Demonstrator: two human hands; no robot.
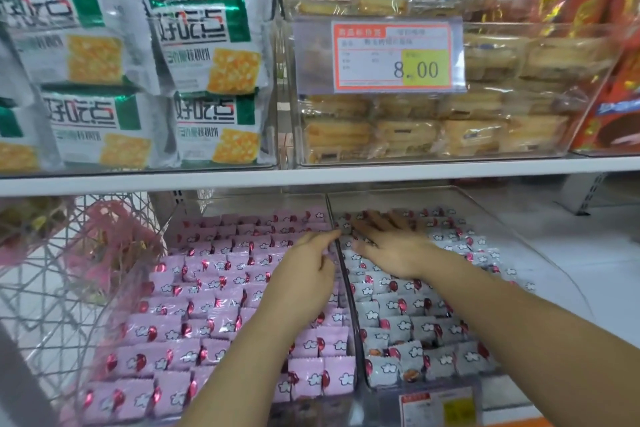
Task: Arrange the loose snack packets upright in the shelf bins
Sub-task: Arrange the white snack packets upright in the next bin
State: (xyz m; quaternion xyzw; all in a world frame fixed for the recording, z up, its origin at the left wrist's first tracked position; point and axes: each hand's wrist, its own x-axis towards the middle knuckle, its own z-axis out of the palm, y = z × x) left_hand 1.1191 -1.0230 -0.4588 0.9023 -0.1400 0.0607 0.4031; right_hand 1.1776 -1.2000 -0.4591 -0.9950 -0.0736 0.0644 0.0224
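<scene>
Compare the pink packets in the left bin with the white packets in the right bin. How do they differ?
The pink packets have pink wrappers; the white packets have pale grey-white ones. The pink packets span their bin; the white packets leave bare floor in the right bin. The right hand lies flat on the white packets, not the pink ones. Both stand in rows and carry a white cloud and red mark.

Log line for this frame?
phase: arranging | left hand: at divider, over pink packets | right hand: flat on white packets
</scene>
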